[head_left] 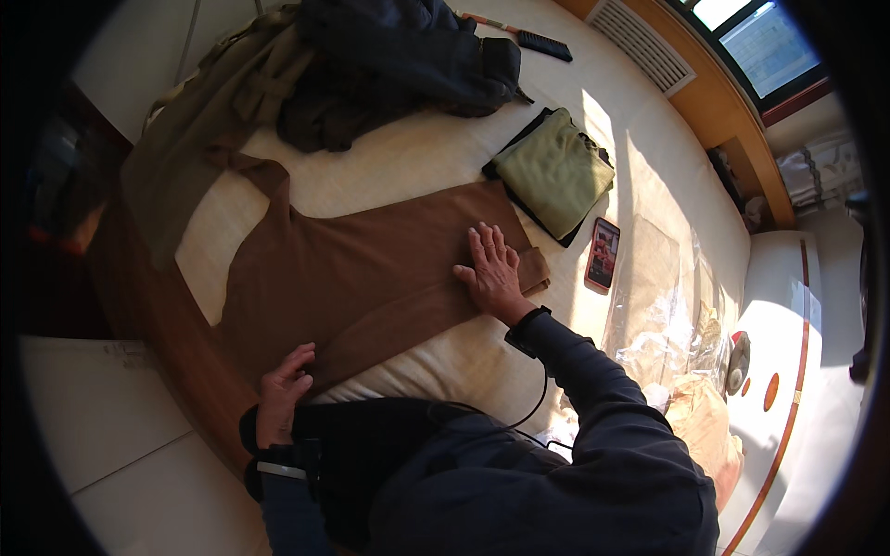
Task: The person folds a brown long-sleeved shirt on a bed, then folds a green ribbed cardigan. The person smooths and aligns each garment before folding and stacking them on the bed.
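A brown long-sleeved top (371, 255) lies spread over the cream bed cover, one sleeve stretching toward the upper left. My right hand (496, 275) rests flat on its right end, fingers spread. Beneath that hand, a folded-over strip of the brown cloth sticks out at the right edge. At the top's lower left edge is my left hand (284, 387), its fingers loosely bent and apart; I see no cloth gripped in it. Both wrists wear dark bands, and a black cable runs from the right one.
Dark jackets (389, 65) and an olive garment (218, 120) heap at the upper left. A folded green garment (556, 171) lies near a phone (603, 255). Clear plastic bags (667, 315) lie rightward. A black brush (545, 44) is at the far side. The wooden bed edge (176, 324) runs left.
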`<state>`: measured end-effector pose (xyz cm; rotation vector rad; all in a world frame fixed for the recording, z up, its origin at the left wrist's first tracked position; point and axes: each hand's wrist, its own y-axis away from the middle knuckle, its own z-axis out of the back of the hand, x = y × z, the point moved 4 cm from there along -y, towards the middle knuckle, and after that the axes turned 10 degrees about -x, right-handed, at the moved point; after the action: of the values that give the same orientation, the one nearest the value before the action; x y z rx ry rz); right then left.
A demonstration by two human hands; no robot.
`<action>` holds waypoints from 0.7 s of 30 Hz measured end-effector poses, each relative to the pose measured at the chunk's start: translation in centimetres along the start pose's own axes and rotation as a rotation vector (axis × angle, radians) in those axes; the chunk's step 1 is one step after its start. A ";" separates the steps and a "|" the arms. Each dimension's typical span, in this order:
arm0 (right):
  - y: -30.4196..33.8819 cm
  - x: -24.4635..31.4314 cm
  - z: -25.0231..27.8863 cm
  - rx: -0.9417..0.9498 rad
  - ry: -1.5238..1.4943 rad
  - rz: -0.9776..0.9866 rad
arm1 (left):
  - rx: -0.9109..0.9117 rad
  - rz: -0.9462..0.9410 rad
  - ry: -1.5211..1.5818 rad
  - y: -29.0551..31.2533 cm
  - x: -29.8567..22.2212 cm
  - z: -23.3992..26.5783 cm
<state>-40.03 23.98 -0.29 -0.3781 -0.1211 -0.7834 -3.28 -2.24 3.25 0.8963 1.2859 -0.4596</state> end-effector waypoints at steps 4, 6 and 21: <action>0.7 0.7 -0.9 0.187 0.041 0.002 | -0.118 0.058 0.304 0.3 1.4 0.9; 0.7 1.0 -0.5 0.111 0.016 0.032 | -0.147 0.065 0.391 0.2 1.5 1.3; -16.1 12.8 -1.3 0.114 -0.582 0.178 | -0.207 0.163 0.702 -0.9 1.5 0.0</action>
<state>-42.41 4.60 6.24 -0.4927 -0.6659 -0.4697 -3.55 -2.47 1.58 1.0147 1.8341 0.1424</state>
